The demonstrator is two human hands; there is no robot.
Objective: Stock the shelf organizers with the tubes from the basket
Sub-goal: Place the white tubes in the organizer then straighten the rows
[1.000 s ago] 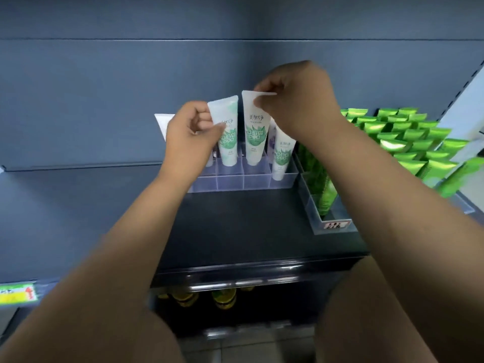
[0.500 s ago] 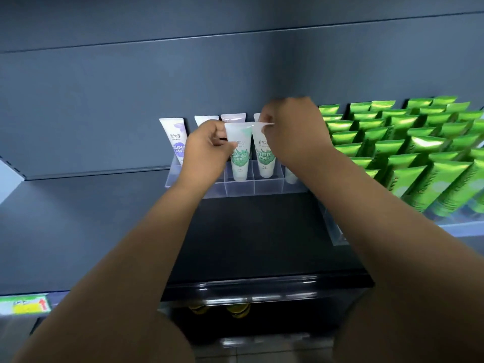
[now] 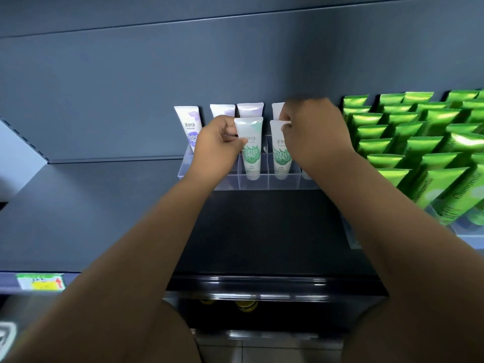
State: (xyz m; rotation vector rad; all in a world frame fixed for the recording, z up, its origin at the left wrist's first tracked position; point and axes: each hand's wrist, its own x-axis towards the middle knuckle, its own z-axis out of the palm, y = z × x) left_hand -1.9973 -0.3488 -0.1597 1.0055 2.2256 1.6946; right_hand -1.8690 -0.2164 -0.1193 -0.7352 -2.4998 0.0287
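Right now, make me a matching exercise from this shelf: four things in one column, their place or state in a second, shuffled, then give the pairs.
Things
1. left hand
2. right hand
3. purple tube
4. green tubes

Place or state
A. packed in rows at the right of the shelf
B. standing alone at the left end of the clear organizer
C. pinching the top of the right mint tube
D. gripping the side of the left mint tube

Pairs: 1-D, 2-C, 3-B, 4-A
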